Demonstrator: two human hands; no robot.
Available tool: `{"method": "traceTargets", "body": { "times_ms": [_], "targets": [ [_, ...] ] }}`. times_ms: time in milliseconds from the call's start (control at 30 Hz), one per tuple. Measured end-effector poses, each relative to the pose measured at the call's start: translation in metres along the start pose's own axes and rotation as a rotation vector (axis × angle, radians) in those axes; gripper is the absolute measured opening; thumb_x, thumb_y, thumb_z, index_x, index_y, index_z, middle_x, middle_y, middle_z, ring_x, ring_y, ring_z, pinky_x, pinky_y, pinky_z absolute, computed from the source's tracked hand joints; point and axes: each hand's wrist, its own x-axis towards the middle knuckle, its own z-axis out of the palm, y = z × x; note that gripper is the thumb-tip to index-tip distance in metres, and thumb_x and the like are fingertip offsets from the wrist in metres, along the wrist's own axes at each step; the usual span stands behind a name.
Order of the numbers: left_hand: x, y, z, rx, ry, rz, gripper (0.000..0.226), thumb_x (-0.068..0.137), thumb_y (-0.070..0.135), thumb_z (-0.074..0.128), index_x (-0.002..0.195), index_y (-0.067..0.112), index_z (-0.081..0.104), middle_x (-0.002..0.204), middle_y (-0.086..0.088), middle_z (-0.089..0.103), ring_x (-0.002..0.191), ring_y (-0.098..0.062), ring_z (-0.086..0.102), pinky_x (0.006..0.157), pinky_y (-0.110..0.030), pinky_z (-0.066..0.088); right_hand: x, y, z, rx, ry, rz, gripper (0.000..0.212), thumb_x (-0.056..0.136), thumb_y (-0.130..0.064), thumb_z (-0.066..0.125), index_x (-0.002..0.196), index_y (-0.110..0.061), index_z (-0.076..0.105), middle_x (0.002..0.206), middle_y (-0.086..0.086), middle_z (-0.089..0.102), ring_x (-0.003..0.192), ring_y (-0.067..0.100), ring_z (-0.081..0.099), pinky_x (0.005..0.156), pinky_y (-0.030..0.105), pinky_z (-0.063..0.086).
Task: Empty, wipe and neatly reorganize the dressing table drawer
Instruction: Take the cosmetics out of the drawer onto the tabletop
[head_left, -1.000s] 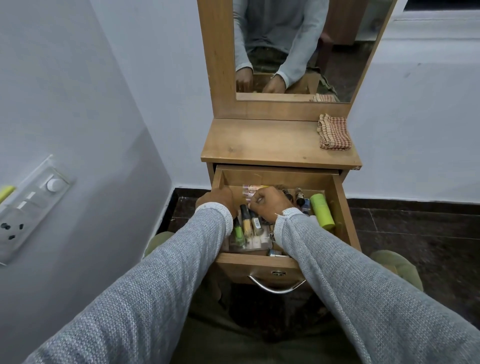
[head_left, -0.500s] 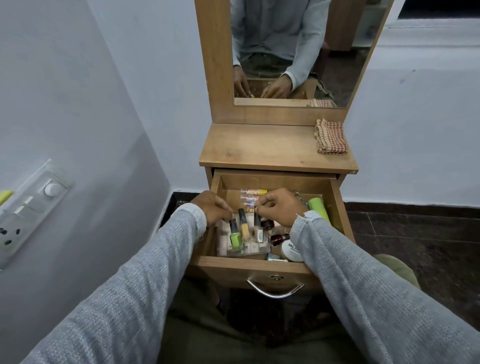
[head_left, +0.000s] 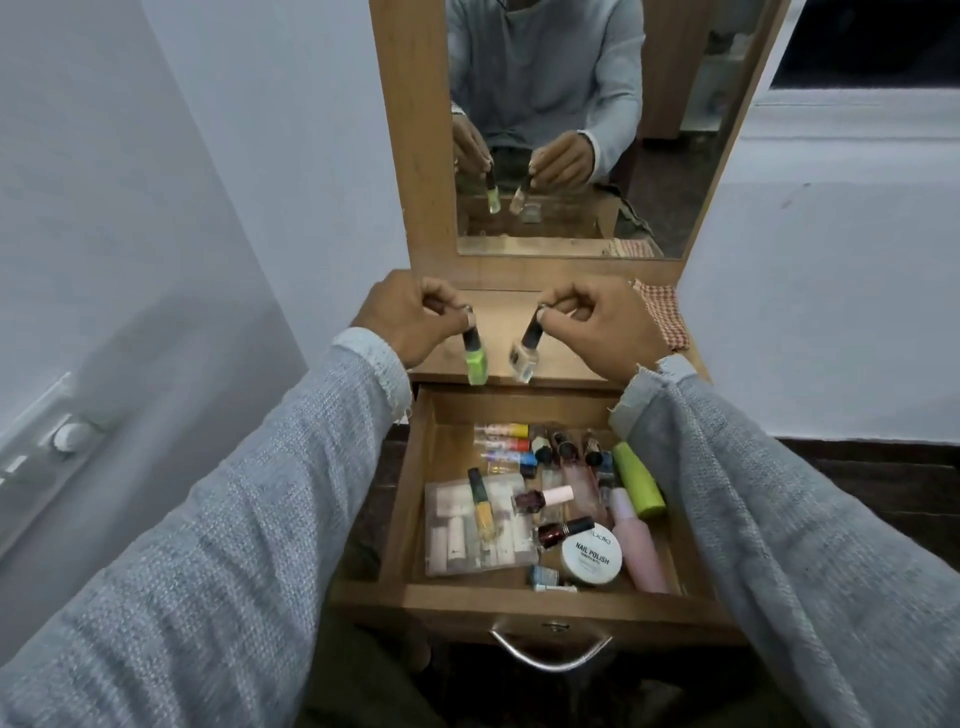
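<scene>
The wooden drawer (head_left: 519, 603) is pulled out and holds several cosmetics: nail polish bottles, a clear pouch (head_left: 467, 535), a white nail polish remover tub (head_left: 592, 553), a pink bottle (head_left: 641, 551) and a green tube (head_left: 638, 480). My left hand (head_left: 410, 317) pinches the black cap of a green nail polish bottle (head_left: 475, 364). My right hand (head_left: 602, 325) pinches the cap of a clear nail polish bottle (head_left: 522, 361). Both bottles hang just above the front of the dressing table top (head_left: 504, 312).
A checked cloth (head_left: 665, 317) lies on the right of the table top. The mirror (head_left: 571, 130) stands behind it. A white wall with a switch panel (head_left: 47, 457) is close on the left. The drawer's metal handle (head_left: 550, 652) faces me. Dark floor lies to the right.
Both hands rose out of the drawer, each lifting a nail polish bottle by its cap up to the table top. The camera has moved closer and tilted down.
</scene>
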Motion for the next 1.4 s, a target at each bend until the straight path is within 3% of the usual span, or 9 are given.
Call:
{"method": "traceTargets", "body": {
  "times_ms": [100, 233, 533, 633, 733, 867, 967, 1233, 1400],
  "targets": [
    [0.026, 0.003, 0.013, 0.124, 0.068, 0.017, 0.006, 0.082, 0.022, 0.074, 0.082, 0.023, 0.068, 0.076, 0.016, 0.062, 0.071, 0.001, 0.057, 0.065, -0.015, 0.041, 0.026, 0.001, 0.002, -0.090, 0.051, 0.020, 0.005, 0.076, -0.018, 0.067, 0.081, -0.016, 0.068, 0.067, -0.007, 0.062, 0.053, -0.001, 0.049, 0.055, 0.015, 0.039],
    [0.042, -0.007, 0.030, 0.183, 0.057, 0.014, 0.016, 0.084, 0.023, 0.072, 0.076, 0.030, 0.060, 0.076, 0.017, 0.061, 0.077, -0.009, 0.061, 0.079, -0.028, 0.049, 0.039, 0.006, 0.014, -0.155, 0.039, 0.059, 0.006, 0.075, -0.016, 0.068, 0.080, -0.015, 0.067, 0.064, -0.005, 0.061, 0.056, 0.007, 0.052, 0.058, 0.030, 0.048],
    [0.058, -0.023, 0.042, 0.173, 0.057, 0.016, 0.009, 0.085, 0.026, 0.071, 0.083, 0.029, 0.063, 0.080, 0.012, 0.064, 0.081, -0.012, 0.064, 0.083, -0.032, 0.052, 0.047, 0.019, 0.035, -0.233, 0.027, 0.045, 0.004, 0.072, -0.016, 0.066, 0.072, -0.020, 0.065, 0.058, -0.007, 0.064, 0.055, 0.006, 0.059, 0.056, 0.031, 0.053],
    [0.057, -0.029, 0.045, 0.153, 0.046, 0.017, 0.012, 0.085, 0.028, 0.072, 0.094, 0.022, 0.068, 0.096, 0.005, 0.069, 0.088, -0.016, 0.064, 0.087, -0.035, 0.052, 0.046, 0.021, 0.039, -0.239, 0.029, 0.044, 0.006, 0.075, -0.019, 0.065, 0.082, -0.019, 0.064, 0.069, -0.004, 0.065, 0.065, 0.014, 0.061, 0.065, 0.039, 0.055],
    [0.051, -0.042, 0.051, 0.130, -0.019, -0.030, 0.046, 0.081, 0.030, 0.076, 0.122, 0.017, 0.063, 0.113, 0.003, 0.064, 0.099, -0.017, 0.061, 0.093, -0.035, 0.050, 0.039, 0.027, 0.042, -0.192, 0.039, 0.079, 0.029, 0.080, -0.027, 0.070, 0.107, -0.019, 0.062, 0.089, -0.005, 0.062, 0.075, 0.011, 0.061, 0.072, 0.032, 0.054],
    [0.045, -0.062, 0.060, 0.147, -0.067, -0.035, 0.051, 0.078, 0.026, 0.079, 0.124, 0.015, 0.060, 0.110, 0.001, 0.064, 0.097, -0.016, 0.061, 0.086, -0.025, 0.048, 0.023, 0.040, 0.048, -0.142, -0.037, 0.154, 0.050, 0.078, -0.023, 0.077, 0.123, -0.019, 0.054, 0.103, -0.003, 0.057, 0.076, 0.007, 0.062, 0.072, 0.027, 0.055],
    [0.048, -0.066, 0.065, 0.177, -0.042, -0.010, 0.044, 0.079, 0.026, 0.077, 0.120, 0.016, 0.063, 0.100, 0.002, 0.067, 0.089, -0.015, 0.061, 0.082, -0.026, 0.050, 0.023, 0.050, 0.054, -0.147, -0.022, 0.198, 0.044, 0.080, -0.015, 0.075, 0.120, -0.015, 0.057, 0.097, 0.000, 0.061, 0.080, 0.013, 0.063, 0.076, 0.030, 0.055],
    [0.073, -0.070, 0.084, 0.255, 0.079, -0.012, 0.020, 0.085, 0.034, 0.070, 0.099, 0.021, 0.074, 0.092, 0.003, 0.071, 0.083, -0.015, 0.061, 0.077, -0.030, 0.051, 0.051, 0.064, 0.071, -0.183, 0.062, 0.206, 0.018, 0.080, -0.016, 0.074, 0.096, -0.016, 0.065, 0.076, -0.003, 0.066, 0.073, 0.014, 0.063, 0.077, 0.032, 0.053],
    [0.091, -0.068, 0.091, 0.321, 0.130, -0.054, 0.023, 0.085, 0.043, 0.066, 0.099, 0.027, 0.073, 0.095, 0.003, 0.071, 0.088, -0.019, 0.063, 0.077, -0.033, 0.052, 0.070, 0.071, 0.082, -0.291, 0.087, 0.221, 0.021, 0.082, -0.029, 0.071, 0.096, -0.014, 0.067, 0.090, 0.003, 0.069, 0.084, 0.023, 0.062, 0.076, 0.034, 0.051]
  ]
}}
